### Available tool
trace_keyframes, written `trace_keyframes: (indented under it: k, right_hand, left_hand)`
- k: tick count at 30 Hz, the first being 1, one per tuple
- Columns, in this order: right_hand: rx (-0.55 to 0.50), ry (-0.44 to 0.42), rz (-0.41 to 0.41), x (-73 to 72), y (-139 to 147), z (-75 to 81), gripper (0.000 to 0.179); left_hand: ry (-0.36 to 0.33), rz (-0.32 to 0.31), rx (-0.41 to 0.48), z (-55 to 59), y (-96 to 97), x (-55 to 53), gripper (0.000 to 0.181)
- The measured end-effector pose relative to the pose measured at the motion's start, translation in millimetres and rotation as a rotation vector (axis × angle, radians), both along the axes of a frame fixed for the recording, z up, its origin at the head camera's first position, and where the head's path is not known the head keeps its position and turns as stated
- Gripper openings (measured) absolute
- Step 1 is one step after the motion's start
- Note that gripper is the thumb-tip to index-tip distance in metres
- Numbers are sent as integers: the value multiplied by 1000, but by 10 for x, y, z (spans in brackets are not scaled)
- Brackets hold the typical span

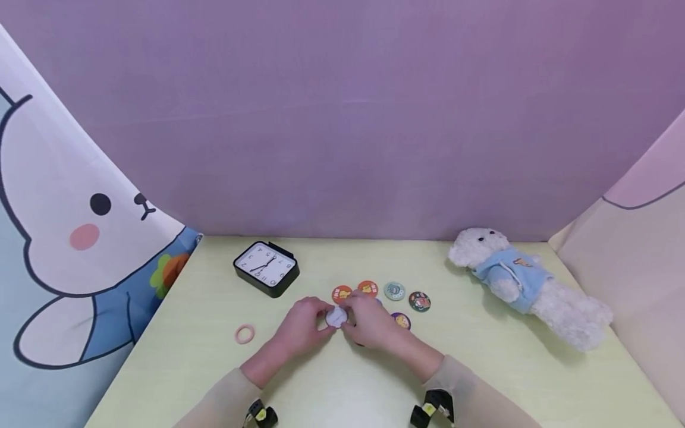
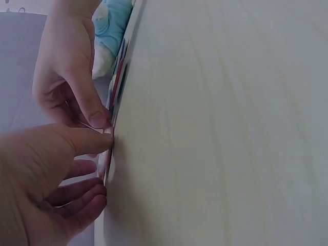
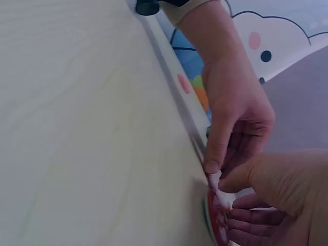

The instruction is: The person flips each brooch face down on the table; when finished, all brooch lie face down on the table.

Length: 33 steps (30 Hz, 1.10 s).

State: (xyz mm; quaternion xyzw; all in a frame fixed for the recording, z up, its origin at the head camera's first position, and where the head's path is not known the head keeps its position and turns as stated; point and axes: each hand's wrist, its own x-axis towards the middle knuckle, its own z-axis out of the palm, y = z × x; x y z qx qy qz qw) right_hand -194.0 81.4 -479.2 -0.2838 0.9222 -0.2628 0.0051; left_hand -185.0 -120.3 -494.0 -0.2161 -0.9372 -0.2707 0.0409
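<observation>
A round whitish badge [image 1: 336, 317] is between both hands at the middle of the table. My left hand [image 1: 302, 326] pinches its left edge between thumb and fingers. From the other side, my right hand [image 1: 374, 321] holds the right edge the same way. In the left wrist view, the left thumb [image 2: 95, 141] and the other hand's thumb almost meet at the thin rim. Beyond the hands lie two orange badges [image 1: 341, 294], a teal badge [image 1: 395, 290] and a dark green badge [image 1: 420, 301]. A purple-rimmed badge [image 1: 401, 321] is partly covered by the right hand.
A black-framed clock [image 1: 266, 267] lies face up at the back left. Left of the hands is a pink ring [image 1: 244, 334]. A white plush toy in a blue top [image 1: 514, 279] lies at the right. A purple backdrop [image 1: 364, 119] rises behind the table.
</observation>
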Motion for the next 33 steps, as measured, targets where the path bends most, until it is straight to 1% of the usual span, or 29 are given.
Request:
trace_keyframes:
  k: [4, 7, 12, 15, 18, 21, 23, 24, 27, 29, 31, 33]
  right_hand:
    - [-36, -45, -43, -2, 100, 97, 33]
    - [-44, -32, -57, 20, 200, 170, 29]
    - [-36, -20, -29, 110, 364, 226, 21]
    - [-37, -44, 1, 189, 447, 223, 20]
    - [-31, -63, 35, 269, 490, 178, 23]
    - [1, -23, 54, 319, 482, 130, 26]
    - [33, 45, 52, 337, 458, 92, 27]
    - [41, 73, 45, 343, 445, 75, 27]
    - [42, 132, 22, 350, 420, 32, 24]
    - [21, 139, 13, 359, 423, 4, 20]
    - [-5, 123, 7, 375, 438, -29, 17]
    - [-29, 94, -4, 396, 462, -57, 16]
  left_hand:
    - [-13, -8, 3, 57, 30, 38, 37]
    - [-29, -22, 14, 109, 62, 94, 37]
    - [-93, -69, 40, 183, 169, 175, 39]
    - [-119, -109, 46, 192, 256, 214, 38]
    - [-109, -131, 6, 170, 324, 265, 37]
    - [-69, -129, -72, 161, 364, 288, 37]
    - [-32, -125, -120, 165, 382, 296, 35]
    - [-16, -120, -137, 167, 393, 297, 32]
    - [-8, -98, -159, 166, 431, 299, 25]
    - [-17, -79, -156, 149, 463, 308, 22]
    - [-39, -57, -139, 128, 497, 322, 22]
    - [-43, -42, -123, 117, 529, 338, 22]
